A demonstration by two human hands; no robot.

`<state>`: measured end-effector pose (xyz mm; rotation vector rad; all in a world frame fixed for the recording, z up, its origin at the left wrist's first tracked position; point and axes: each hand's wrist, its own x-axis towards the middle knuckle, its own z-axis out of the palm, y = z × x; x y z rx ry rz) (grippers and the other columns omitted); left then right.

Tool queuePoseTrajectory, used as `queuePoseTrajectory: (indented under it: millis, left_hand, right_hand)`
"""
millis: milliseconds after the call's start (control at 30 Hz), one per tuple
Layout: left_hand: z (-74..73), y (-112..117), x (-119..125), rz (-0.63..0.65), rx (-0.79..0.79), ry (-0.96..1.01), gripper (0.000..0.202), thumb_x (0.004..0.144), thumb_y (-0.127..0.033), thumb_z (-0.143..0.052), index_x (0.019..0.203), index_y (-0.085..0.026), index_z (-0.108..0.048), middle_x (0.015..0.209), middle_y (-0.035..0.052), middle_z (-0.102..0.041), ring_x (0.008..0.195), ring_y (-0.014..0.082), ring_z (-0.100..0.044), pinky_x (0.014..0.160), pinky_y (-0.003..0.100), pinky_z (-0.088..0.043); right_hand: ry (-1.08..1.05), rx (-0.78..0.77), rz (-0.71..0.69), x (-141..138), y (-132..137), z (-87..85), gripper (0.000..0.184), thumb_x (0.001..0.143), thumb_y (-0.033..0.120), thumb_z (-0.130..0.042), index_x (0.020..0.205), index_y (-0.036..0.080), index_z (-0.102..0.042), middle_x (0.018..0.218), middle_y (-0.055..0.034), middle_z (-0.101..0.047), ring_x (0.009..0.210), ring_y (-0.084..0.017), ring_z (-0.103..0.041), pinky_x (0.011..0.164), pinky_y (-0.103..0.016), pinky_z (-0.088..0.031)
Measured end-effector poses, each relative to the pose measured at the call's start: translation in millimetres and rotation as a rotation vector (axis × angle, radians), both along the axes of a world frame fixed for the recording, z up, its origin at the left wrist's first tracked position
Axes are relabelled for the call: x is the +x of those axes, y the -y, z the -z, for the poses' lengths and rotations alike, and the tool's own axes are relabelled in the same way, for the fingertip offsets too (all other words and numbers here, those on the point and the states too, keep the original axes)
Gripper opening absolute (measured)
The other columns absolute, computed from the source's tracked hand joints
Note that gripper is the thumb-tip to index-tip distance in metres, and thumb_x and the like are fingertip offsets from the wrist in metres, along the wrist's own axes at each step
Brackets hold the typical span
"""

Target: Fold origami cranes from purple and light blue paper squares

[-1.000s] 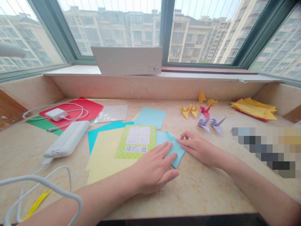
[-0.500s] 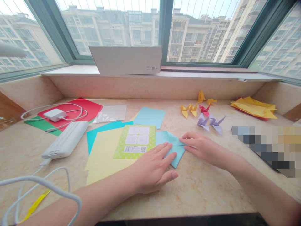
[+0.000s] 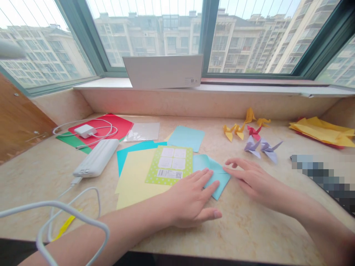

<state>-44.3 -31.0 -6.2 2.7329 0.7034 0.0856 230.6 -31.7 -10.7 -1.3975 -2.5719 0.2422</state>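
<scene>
So, folded light-blue paper is on the table, between the two hands, its left part running up to the green dotted packet. Its lower left is hidden under the left grip, so can't read the full fold there. Cream sheets are partly covered by packet and left forearm. Pixelated dark object at right: can't identify. White cable crosses in front of the left forearm, cut off at the left edge.

Left grip: open, fingers slightly spread, laid flat on the paper, thumb out to the side over bare table. Right grip: fingers loosely bent, index fingertip at the paper's right corner; can't tell if it pinches or only touches. Lilac paper cranes sit just beyond it.

Writing: packet has a white label with barcode and QR-type code, small print illegible. White box on the sill: small code and print at lower right, also unreadable. No brand legible.
</scene>
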Motion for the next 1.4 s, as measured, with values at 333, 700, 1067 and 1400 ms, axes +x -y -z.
queuePoseTrajectory:
  millis: [333, 700, 1067, 1400]
  left_hand:
    - [4.6, 1.9, -0.4, -0.015, 0.052, 0.043, 0.077, 0.097, -0.065, -0.028, 0.149, -0.009, -0.037, 0.157, 0.0226, -0.029, 0.148, 0.0364, -0.023, 0.119, 0.048, -0.024]
    - [4.7, 2.5, -0.2, -0.012, 0.090, 0.072, 0.075, 0.097, -0.063, -0.029, 0.148, -0.009, -0.037, 0.156, 0.0224, -0.031, 0.147, 0.0356, -0.026, 0.119, 0.046, -0.024]
    - [9.1, 0.0, -2.1, 0.012, 0.116, 0.092, 0.076, 0.097, -0.063, -0.030, 0.149, -0.008, -0.037, 0.156, 0.0233, -0.031, 0.146, 0.0364, -0.027, 0.118, 0.047, -0.026]
    - [4.7, 2.8, -0.9, -0.012, 0.129, 0.076, 0.074, 0.098, -0.062, -0.027, 0.147, -0.009, -0.040, 0.154, 0.0224, -0.035, 0.145, 0.0355, -0.031, 0.118, 0.045, -0.027]
  right_hand:
    - [0.128, 0.113, 0.020, 10.7, -1.3, 14.6, 0.054, 0.087, 0.004, -0.042, 0.126, 0.033, -0.065, 0.141, -0.0063, -0.056, 0.127, -0.028, -0.054, 0.104, -0.055, -0.041]
    - [0.046, 0.025, -0.124, -16.8, -12.2, 20.4, 0.073, 0.076, -0.003, -0.035, 0.143, 0.021, -0.050, 0.148, -0.0051, -0.051, 0.138, -0.018, -0.046, 0.121, -0.052, -0.018]
    - [0.102, 0.083, -0.101, -29.3, -33.0, 17.0, 0.063, 0.086, 0.008, -0.039, 0.147, 0.021, -0.044, 0.153, -0.0080, -0.045, 0.144, -0.023, -0.037, 0.121, -0.058, -0.009]
    - [0.190, 0.116, -0.021, -40.1, -38.3, 27.0, 0.061, 0.088, 0.012, -0.038, 0.148, 0.018, -0.044, 0.158, -0.0092, -0.037, 0.148, -0.028, -0.027, 0.119, -0.062, -0.008]
